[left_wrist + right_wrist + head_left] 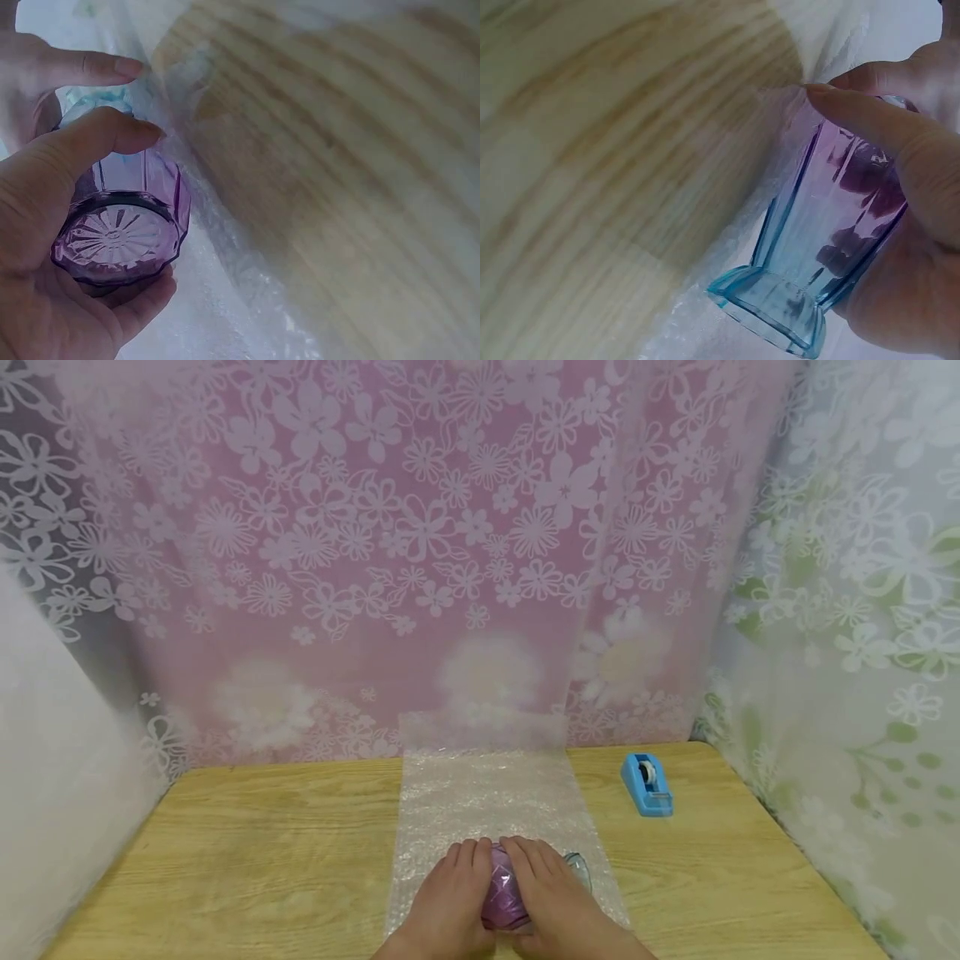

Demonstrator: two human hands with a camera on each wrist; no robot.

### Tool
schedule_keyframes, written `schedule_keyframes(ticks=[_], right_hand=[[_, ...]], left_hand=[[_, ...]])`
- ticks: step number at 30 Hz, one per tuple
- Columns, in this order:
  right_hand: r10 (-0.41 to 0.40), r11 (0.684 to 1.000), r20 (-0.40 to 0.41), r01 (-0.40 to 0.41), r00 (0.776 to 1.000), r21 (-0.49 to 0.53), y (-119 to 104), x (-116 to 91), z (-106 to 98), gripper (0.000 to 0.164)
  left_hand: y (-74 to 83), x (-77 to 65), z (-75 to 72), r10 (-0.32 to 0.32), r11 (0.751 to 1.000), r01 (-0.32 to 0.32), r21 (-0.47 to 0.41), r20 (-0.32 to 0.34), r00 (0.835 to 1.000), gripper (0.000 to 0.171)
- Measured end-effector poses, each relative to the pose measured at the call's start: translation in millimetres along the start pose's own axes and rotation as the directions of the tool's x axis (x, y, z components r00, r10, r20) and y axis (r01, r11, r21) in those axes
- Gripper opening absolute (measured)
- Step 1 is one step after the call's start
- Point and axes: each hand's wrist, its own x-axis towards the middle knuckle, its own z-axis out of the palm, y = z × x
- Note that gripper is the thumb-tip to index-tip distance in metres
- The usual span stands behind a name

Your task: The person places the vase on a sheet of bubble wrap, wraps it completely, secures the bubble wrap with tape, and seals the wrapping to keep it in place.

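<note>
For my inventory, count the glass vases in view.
1: the purple-to-blue glass vase, held sideways between the left hand and right hand, over the bubble wrap. The hands cover part of it; no second one shows.

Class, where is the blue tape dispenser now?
In the head view, the tape dispenser sits near the far right corner of the table, right of the bubble wrap.

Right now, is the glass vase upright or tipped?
Tipped: the vase is sideways, its teal flared end beyond the right hand, purple end by the left hand.
</note>
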Motion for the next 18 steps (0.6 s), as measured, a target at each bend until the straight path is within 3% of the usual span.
schedule_keyframes(ticks=[3, 7, 18], right_hand=[[0.030, 0.999, 0.013, -0.030, 0.999, 0.017, -1.5, -0.5, -1.4, 0.101], [0.011, 1.000, -0.044, -0.011, 0.999, -0.009, -1.7, 1.4, 1.5, 0.104], [-0.020, 1.000, -0.107, 0.019, 0.994, -0.015, -0.9, 5.5, 5.8, 0.102]], left_hand=[[-0.3, 2.1, -1.0, -0.001, 1.000, 0.001, -0.014, 0.019, 1.000, 0.090], [-2.6, 2.9, -2.9, 0.000, 0.999, 0.001, -0.039, 0.040, 0.999, 0.090], [-8.8, 3.8, -4.7, 0.003, 0.996, 0.003, -0.088, 0.066, 0.998, 0.087]])
